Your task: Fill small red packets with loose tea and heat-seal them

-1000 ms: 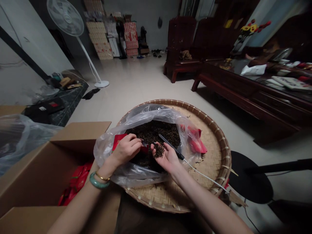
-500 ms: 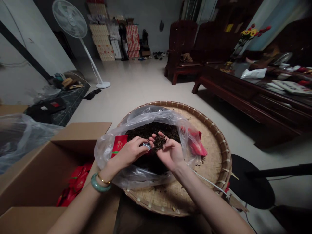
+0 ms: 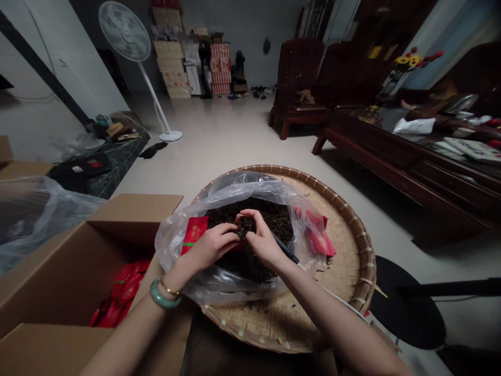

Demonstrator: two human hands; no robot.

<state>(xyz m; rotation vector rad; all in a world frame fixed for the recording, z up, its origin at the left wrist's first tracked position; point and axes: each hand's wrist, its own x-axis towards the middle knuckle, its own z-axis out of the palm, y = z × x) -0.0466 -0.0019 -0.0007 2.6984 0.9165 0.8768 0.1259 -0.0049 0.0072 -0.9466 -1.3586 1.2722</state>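
Note:
A clear plastic bag point(image 3: 230, 284) full of dark loose tea leaves point(image 3: 274, 216) lies open on a round woven bamboo tray point(image 3: 344, 235). Both hands are inside the bag's mouth. My left hand point(image 3: 211, 244), with a green bangle on the wrist, pinches a small red packet at its opening. My right hand point(image 3: 260, 237) is cupped, fingers closed over a pinch of tea leaves, touching the left fingertips. A red packet point(image 3: 194, 232) lies at the bag's left edge. A dark pen-like tool on a white cable point(image 3: 285, 251) rests under my right wrist.
An open cardboard box point(image 3: 70, 261) holding red packets point(image 3: 117, 295) stands at the left. More red packets point(image 3: 319, 237) lie on the tray's right side. A black round stool point(image 3: 407, 308) is at the right, a dark wooden table point(image 3: 410, 162) beyond it, a standing fan point(image 3: 129, 36) behind.
My right hand turned from palm-up with tea leaves showing to fingers curled down over them, meeting the left hand. The tool is visible again by my right wrist. The camera tilted slightly down.

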